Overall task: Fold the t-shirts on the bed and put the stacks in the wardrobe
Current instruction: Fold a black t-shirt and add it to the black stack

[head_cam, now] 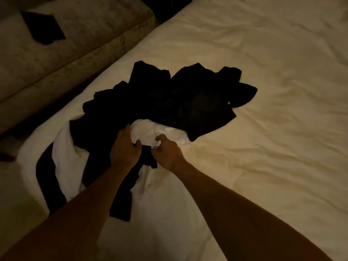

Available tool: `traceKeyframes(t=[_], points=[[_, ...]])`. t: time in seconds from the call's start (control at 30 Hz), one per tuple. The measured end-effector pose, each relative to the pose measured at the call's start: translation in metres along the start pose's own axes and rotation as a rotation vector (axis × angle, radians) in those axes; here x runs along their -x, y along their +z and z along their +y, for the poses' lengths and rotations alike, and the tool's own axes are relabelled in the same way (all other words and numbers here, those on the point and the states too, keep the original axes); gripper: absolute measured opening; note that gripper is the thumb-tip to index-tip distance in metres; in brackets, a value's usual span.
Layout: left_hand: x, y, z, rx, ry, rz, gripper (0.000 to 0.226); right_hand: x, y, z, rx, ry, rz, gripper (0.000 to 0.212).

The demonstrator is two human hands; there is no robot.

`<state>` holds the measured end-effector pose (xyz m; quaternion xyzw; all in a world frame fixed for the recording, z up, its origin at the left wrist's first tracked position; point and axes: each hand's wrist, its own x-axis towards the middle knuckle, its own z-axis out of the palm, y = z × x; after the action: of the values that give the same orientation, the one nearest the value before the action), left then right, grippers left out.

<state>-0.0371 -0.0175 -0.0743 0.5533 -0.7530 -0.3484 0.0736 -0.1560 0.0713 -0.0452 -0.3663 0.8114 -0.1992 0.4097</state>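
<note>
A heap of crumpled black t-shirts point(169, 97) lies on the bed point(273, 91), mixed with white t-shirts. One white t-shirt point(150, 131) pokes out from under the black heap at its near edge. My left hand point(125, 147) grips this white shirt's edge from the left, fingers curled into the cloth. My right hand point(165, 151) pinches the same white shirt from the right. More white cloth point(64, 159) and a black garment point(47, 176) trail toward the bed's left corner.
A beige upholstered sofa or bench point(75, 44) runs along the bed's left side, with a flat black garment point(43, 27) lying on it. A dark gap separates it from the bed. The bed's wrinkled cream sheet stretches wide to the right.
</note>
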Motion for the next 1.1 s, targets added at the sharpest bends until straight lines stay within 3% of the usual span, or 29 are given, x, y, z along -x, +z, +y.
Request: traceKeyframes(t=[0.1, 0.2, 0.3, 0.43, 0.53, 0.6, 0.63, 0.7, 0.77, 0.87, 1.0, 1.1], points=[[-0.004, -0.009, 0.004, -0.137, 0.113, 0.164, 0.063, -0.016, 0.001, -0.012, 0.014, -0.04, 0.005, 0.055], [-0.007, -0.024, -0.004, -0.364, 0.085, 0.332, 0.068, -0.023, 0.012, -0.028, 0.009, -0.079, -0.045, 0.056], [-0.014, -0.037, -0.022, -0.325, -0.056, 0.289, 0.062, -0.018, 0.032, -0.042, -0.039, -0.084, -0.135, 0.053], [-0.023, -0.059, -0.024, -0.162, -0.12, 0.223, 0.024, -0.009, 0.04, -0.051, -0.036, -0.103, -0.168, 0.044], [-0.013, -0.074, 0.004, -0.155, 0.025, 0.274, 0.027, -0.004, 0.036, -0.055, -0.117, -0.087, -0.114, 0.045], [-0.004, -0.086, 0.031, -0.187, 0.217, 0.365, 0.025, 0.004, 0.024, -0.061, -0.222, -0.131, -0.034, 0.068], [0.0, -0.095, 0.047, -0.138, 0.3, 0.379, 0.024, 0.009, 0.014, -0.066, -0.272, -0.178, 0.002, 0.079], [0.007, -0.117, 0.085, 0.108, 0.398, 0.262, 0.024, 0.018, -0.012, -0.078, -0.368, -0.27, 0.075, 0.085], [0.015, -0.143, 0.126, 0.33, 0.464, 0.143, 0.023, 0.028, -0.046, -0.091, -0.412, -0.345, 0.164, 0.072], [0.03, -0.177, 0.188, 0.513, 0.528, 0.08, 0.022, 0.049, -0.103, -0.106, -0.371, -0.485, 0.308, 0.004], [0.061, -0.206, 0.263, 0.609, 0.547, 0.105, 0.014, 0.099, -0.181, -0.122, -0.337, -0.492, 0.383, 0.028], [0.091, -0.215, 0.309, 0.738, 0.545, -0.023, 0.011, 0.144, -0.233, -0.121, -0.359, -0.521, 0.495, 0.024]])
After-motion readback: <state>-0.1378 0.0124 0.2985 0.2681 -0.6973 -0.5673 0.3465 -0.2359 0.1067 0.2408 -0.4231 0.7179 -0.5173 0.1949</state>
